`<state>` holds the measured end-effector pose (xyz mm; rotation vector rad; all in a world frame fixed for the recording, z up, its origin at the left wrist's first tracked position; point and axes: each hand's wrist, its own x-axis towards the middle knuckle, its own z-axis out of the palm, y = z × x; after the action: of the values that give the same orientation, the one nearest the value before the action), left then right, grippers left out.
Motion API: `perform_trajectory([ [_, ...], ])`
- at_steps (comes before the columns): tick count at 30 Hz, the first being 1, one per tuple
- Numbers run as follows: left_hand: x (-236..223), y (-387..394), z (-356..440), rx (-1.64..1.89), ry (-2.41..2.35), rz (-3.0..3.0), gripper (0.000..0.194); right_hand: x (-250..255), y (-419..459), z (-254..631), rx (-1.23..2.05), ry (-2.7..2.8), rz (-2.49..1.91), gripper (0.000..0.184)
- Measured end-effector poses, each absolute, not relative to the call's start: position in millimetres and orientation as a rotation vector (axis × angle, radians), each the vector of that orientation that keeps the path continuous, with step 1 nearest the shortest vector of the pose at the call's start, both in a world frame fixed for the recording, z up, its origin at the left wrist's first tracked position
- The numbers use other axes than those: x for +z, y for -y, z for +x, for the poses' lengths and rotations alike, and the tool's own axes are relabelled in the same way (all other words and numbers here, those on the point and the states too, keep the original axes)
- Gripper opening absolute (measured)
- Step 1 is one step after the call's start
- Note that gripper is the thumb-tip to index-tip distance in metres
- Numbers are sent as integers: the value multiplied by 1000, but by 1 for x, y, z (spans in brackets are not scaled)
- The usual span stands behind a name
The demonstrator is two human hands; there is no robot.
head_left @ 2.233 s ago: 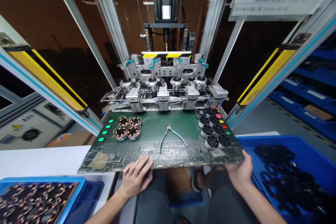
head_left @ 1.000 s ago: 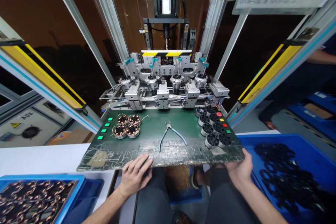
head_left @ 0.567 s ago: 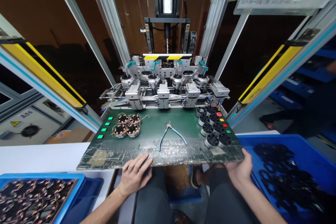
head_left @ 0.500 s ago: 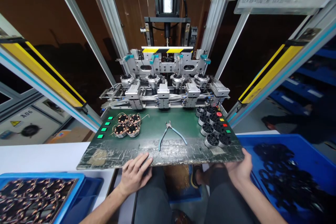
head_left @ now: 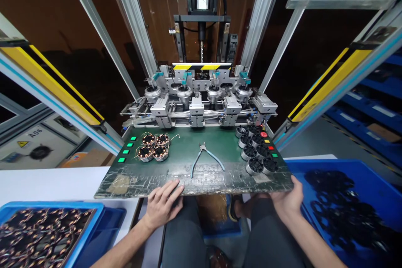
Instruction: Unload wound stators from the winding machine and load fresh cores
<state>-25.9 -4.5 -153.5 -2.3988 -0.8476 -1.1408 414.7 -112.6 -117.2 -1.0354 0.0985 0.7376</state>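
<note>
My left hand (head_left: 165, 203) lies with its fingers stretched over the front edge of the green worktable (head_left: 185, 138). At the table's right front corner, my right hand (head_left: 287, 201) grips the edge, thumb up and the other fingers hidden underneath. Diagonal cutters (head_left: 203, 150) with blue handles lie spread in the middle, apart from both hands. Several copper-wound stators (head_left: 160, 153) are grouped on the left, one with a loose wire end. Several unwound stator cores (head_left: 254, 166) with black insulators stand on the right.
Behind the table stands a winding machine (head_left: 196, 109) holding stators under a striped bar (head_left: 201, 67). Green buttons (head_left: 125, 151) line the left side; a red button (head_left: 264, 134) is at right. Blue bins hold wound stators (head_left: 40, 234) at left and black parts (head_left: 345, 209) at right.
The machine's striped bar and teal clamps have come down toward the stators. A person in the right aisle has left view. My hands keep their places; the view shifts slightly.
</note>
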Motion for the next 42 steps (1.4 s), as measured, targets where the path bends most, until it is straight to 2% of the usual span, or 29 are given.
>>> perform_trajectory([
  [7,-155,4,-26,-1131,852,-2395,53,-120,112,415,739,-101,-1039,38],
  [42,-155,6,-27,-1129,864,-2411,80,-123,113,417,745,-87,-1040,39],
])
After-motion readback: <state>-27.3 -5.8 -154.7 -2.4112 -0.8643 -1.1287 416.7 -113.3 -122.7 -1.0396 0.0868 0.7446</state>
